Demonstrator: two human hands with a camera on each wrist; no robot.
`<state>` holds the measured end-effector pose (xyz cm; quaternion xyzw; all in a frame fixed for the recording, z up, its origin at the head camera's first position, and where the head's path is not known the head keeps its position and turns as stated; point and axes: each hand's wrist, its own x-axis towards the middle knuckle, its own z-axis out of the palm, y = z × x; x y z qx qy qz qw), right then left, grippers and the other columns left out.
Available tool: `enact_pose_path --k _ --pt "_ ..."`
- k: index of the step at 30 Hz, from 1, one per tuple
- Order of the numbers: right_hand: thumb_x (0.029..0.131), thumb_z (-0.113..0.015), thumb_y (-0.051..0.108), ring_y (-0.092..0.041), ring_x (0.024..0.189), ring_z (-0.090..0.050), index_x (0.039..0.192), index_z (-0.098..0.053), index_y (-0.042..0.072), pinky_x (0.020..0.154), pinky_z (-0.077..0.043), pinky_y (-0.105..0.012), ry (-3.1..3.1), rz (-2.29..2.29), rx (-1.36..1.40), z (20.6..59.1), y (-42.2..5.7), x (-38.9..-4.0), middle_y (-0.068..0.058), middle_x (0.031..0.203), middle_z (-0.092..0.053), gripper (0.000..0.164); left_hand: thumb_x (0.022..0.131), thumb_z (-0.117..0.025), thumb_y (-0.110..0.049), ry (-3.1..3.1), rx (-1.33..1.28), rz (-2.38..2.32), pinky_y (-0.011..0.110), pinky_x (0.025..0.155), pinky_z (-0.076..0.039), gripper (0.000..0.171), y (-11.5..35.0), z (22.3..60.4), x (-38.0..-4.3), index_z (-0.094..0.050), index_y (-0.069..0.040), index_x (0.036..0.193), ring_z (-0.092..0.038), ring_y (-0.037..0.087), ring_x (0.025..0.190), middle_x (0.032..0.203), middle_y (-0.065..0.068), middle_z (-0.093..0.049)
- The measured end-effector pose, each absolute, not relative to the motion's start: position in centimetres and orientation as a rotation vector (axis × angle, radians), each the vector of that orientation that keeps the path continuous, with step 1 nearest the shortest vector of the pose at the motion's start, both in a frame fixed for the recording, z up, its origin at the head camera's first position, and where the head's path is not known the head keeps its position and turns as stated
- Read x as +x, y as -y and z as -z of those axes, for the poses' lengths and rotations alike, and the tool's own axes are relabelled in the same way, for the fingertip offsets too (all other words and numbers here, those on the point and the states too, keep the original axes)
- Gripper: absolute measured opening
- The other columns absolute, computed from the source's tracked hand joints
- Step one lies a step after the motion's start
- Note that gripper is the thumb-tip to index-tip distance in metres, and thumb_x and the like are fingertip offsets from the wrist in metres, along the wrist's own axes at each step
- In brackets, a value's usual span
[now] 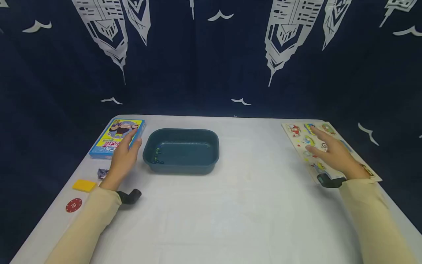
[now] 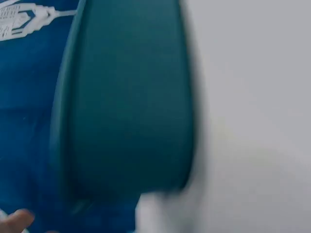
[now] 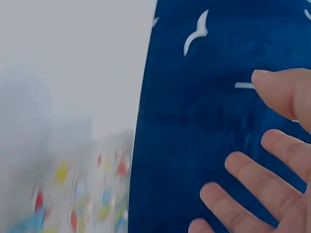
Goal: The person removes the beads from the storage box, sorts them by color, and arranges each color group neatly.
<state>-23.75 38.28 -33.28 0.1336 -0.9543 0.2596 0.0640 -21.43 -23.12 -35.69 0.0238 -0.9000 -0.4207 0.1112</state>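
My left hand point(image 1: 125, 156) reaches over the right edge of a blue and yellow cartoon-printed box point(image 1: 104, 143), with index finger and thumb extended and nothing held. To its right stands a teal plastic tub point(image 1: 181, 169), with several small dark glassy beads point(image 1: 157, 154) along its left side. At the table's right side, my right hand point(image 1: 334, 152) is spread above a sheet of colourful cartoon stickers point(image 1: 298, 141). Its fingers point(image 3: 248, 179) are apart and relaxed in the right wrist view. Only a fingertip point(image 2: 19, 219) of the left hand shows in the left wrist view, beside the blurred tub.
Along the left table edge lie a small purple-grey piece point(image 1: 102, 173), a yellow pad point(image 1: 84, 185) and a red round chip point(image 1: 74, 205). A white cloth covers the table point(image 1: 230, 220). Behind it hangs a navy curtain point(image 1: 197, 73) with white prints.
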Motion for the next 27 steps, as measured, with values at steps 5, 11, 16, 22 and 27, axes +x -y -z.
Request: enact_pose_path --k 5,11,16,22,27 --pt "0.1 -0.061 0.022 -0.048 0.137 -0.036 0.159 -0.022 0.013 0.117 -0.032 -0.033 2.825 -1.088 0.487 33.0 -36.1 -24.7 -0.024 0.156 -0.034 0.072 0.107 -0.036 -0.031 2.351 0.221 1.656 0.042 0.122 -0.02 0.056 20.8 37.5 -22.3 -0.024 -0.014 0.159 -0.02 0.026 0.151 0.164 0.007 -0.023" --pt "0.101 -0.06 0.017 -0.043 0.131 -0.047 0.155 -0.033 0.01 0.089 -0.04 -0.003 2.763 -1.243 0.584 32.8 -32.7 -26.3 -0.022 0.149 -0.046 0.062 0.105 -0.032 -0.027 1.933 0.465 1.977 0.028 0.122 -0.016 0.054 18.7 39.6 -22.7 -0.025 -0.019 0.158 -0.021 0.014 0.15 0.163 -0.001 -0.024" --pt "0.101 -0.06 0.018 -0.041 0.131 -0.05 0.153 -0.036 0.008 0.092 -0.047 -0.011 2.752 -1.397 0.704 33.2 -29.4 -27.7 -0.021 0.147 -0.049 0.059 0.104 -0.035 -0.02 1.748 0.427 2.009 0.023 0.12 -0.019 0.052 17.2 41.1 -22.6 -0.031 -0.015 0.155 -0.025 0.012 0.148 0.16 0.001 -0.031" --pt "0.098 -0.065 0.019 -0.026 0.125 -0.058 0.148 -0.046 0.009 0.096 -0.048 -0.019 2.747 -1.62 0.759 33.6 -25.2 -28.9 -0.016 0.143 -0.054 0.054 0.103 -0.033 -0.017 1.854 0.296 2.015 0.024 0.122 -0.013 0.057 17.1 41.9 -22.5 -0.022 -0.017 0.159 -0.014 0.008 0.151 0.164 -0.005 -0.021" --pt "0.096 -0.067 0.015 -0.025 0.116 -0.065 0.143 -0.053 0.007 0.096 -0.053 -0.028 2.713 -1.807 0.812 33.5 -21.8 -29.6 -0.016 0.135 -0.061 0.05 0.101 -0.028 -0.013 1.987 0.211 1.967 0.03 0.123 -0.006 0.061 17.6 42.3 -22.1 -0.017 -0.021 0.16 -0.006 0.007 0.151 0.165 -0.01 -0.015"
